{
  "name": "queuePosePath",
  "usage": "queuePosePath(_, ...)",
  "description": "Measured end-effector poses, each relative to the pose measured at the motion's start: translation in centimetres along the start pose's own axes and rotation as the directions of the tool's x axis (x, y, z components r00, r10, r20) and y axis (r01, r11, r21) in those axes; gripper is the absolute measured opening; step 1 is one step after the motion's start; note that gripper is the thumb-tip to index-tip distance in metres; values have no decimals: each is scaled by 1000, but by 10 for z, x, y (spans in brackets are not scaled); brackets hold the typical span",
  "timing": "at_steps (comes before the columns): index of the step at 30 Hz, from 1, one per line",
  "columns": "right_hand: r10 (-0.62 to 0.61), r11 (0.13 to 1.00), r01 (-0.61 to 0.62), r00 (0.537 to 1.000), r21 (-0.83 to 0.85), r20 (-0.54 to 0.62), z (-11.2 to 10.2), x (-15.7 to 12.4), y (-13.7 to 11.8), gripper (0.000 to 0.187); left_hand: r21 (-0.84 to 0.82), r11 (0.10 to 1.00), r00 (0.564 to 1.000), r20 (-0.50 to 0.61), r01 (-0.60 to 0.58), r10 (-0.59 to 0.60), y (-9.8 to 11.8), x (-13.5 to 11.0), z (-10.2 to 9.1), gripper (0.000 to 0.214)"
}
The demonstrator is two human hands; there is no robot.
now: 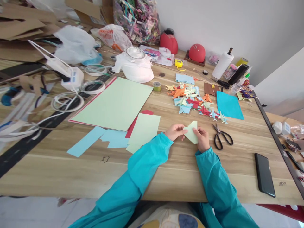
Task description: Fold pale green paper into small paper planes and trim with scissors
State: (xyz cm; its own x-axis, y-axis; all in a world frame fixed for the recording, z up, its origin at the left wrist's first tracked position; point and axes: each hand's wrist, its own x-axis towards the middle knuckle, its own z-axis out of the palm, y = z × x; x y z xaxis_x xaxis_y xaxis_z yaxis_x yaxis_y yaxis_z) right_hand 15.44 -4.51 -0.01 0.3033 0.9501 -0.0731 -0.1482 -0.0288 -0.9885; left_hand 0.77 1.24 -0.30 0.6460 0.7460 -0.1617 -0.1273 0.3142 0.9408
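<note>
A small folded piece of pale green paper (192,132) sits between both hands just above the wooden table (78,164). My left hand (175,131) pinches its left edge, fingers closed on it. My right hand (202,138) grips its right side, fingers curled round the paper. Both arms wear teal sleeves. Black scissors (221,136) lie on the table just right of my right hand. A pale green sheet (142,131) lies left of my left hand.
A large pale green sheet (114,104) lies on red card, with light blue scraps (95,141) in front. A pile of folded coloured paper shapes (192,101) and a teal sheet (228,105) lie beyond the hands. A black phone (264,174) rests near the right edge. Clutter fills the back and left.
</note>
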Motion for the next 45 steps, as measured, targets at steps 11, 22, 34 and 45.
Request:
queuePosePath(11, -5, 1000, 5, 999, -2, 44, -1, -1, -1, 30, -89, 987, 990, 59, 134, -129, -4, 1, -1, 44)
queuePosePath(22, -58, 992, 61, 998, -113, 31, 0, -2, -1, 25, -112, 983, 989, 30, 149, -146, -3, 2, -1, 40)
queuePosePath(34, -97, 963, 104, 994, -247, 42, 0, -2, -2, 24, -74, 987, 989, 49, 140, -137, -4, 3, -3, 41)
queuePosePath(45, -120, 925, 130, 991, -357, 51, 2, -4, -1, 20, -83, 981, 983, 69, 178, -173, -3, 2, -2, 41)
